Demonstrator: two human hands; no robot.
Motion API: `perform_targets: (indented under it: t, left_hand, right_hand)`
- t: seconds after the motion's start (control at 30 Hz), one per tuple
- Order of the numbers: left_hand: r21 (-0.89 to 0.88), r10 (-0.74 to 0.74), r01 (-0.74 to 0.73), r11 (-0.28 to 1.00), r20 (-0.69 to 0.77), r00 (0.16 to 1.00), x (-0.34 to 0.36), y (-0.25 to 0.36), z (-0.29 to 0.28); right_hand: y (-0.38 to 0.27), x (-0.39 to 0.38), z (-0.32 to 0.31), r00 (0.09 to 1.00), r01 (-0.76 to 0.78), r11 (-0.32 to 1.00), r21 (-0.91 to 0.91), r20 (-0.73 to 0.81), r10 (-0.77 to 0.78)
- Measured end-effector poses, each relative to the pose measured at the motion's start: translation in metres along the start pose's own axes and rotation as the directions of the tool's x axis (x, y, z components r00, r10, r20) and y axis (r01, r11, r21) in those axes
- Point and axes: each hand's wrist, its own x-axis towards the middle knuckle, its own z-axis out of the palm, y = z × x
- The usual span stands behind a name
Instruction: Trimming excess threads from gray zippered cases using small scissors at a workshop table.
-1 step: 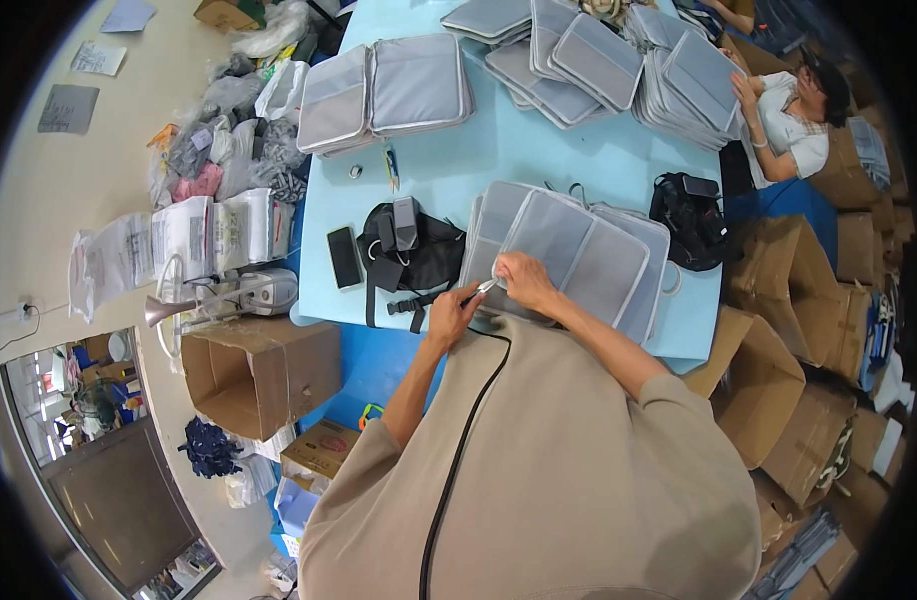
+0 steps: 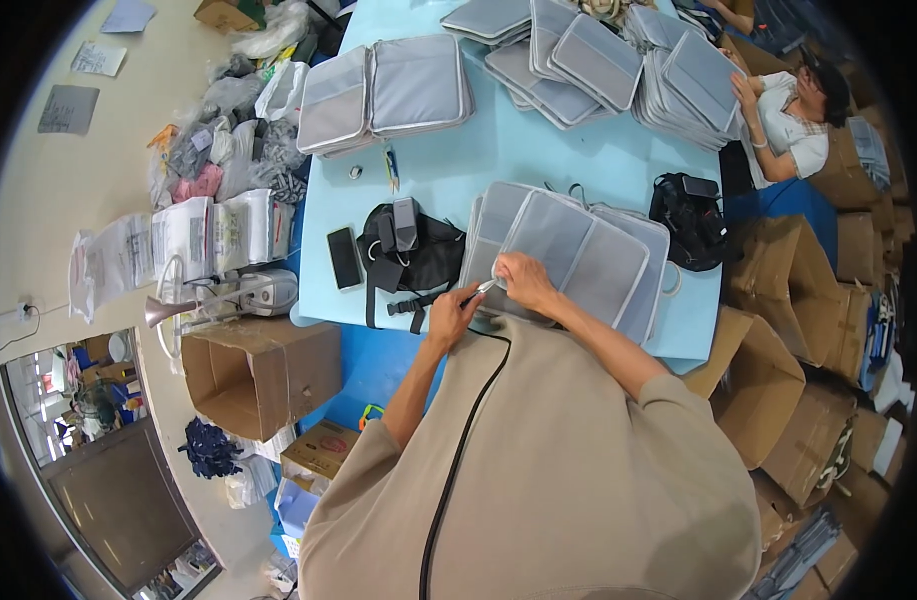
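Observation:
Grey mesh-panelled pouches (image 2: 589, 260) lie stacked at the table's near edge. My left hand (image 2: 449, 316) is closed on a small metal-tipped tool (image 2: 483, 289), which looks like snips, at the lower left corner of the stack. My right hand (image 2: 522, 281) pinches the pouch's edge beside the tool's tip; exactly what lies between its fingertips is too small to make out. A black bag (image 2: 424, 262) with small black devices and a phone (image 2: 345, 257) lie to the left; another black bag (image 2: 687, 225) sits right of the pouches.
More grey pouches (image 2: 415, 80) are piled across the blue table (image 2: 319, 180)'s far part. A co-worker (image 2: 794, 125) touches a pile at the upper right. Cardboard boxes (image 2: 779, 280) crowd the right; plastic-wrapped bundles (image 2: 184, 240) and another box (image 2: 259, 375) stand at the left.

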Motion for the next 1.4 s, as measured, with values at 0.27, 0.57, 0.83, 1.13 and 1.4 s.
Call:
perform_targets:
  t: [0.27,0.57,0.83,1.13,1.4]
  left_hand:
    - [-0.162,-0.108,0.083,0.983,-0.151,0.983,-0.013,-0.012,0.005]
    - [-0.546,-0.414,0.259,0.797,-0.179,0.893,-0.006,-0.045,0.015]
    - [-0.610,-0.397,0.226,0.760,-0.160,0.904,0.013,-0.034,0.013]
    - [-0.635,-0.386,0.245,0.732,-0.091,0.918,0.013,-0.022,0.030]
    - [-0.523,-0.309,0.236,0.819,-0.056,0.949,0.039,-0.007,0.040]
  right_hand:
    - [-0.045,0.002,-0.088,0.906,-0.161,0.974,0.160,-0.368,0.210]
    - [-0.184,-0.040,-0.331,0.526,0.222,0.801,-0.556,-0.623,-0.579]
    - [-0.189,-0.080,-0.355,0.456,0.320,0.776,-0.543,-0.630,-0.628]
    - [-0.202,-0.105,-0.377,0.353,0.439,0.716,-0.543,-0.628,-0.693]
    - [-0.214,-0.115,-0.391,0.250,0.542,0.645,-0.539,-0.629,-0.736]
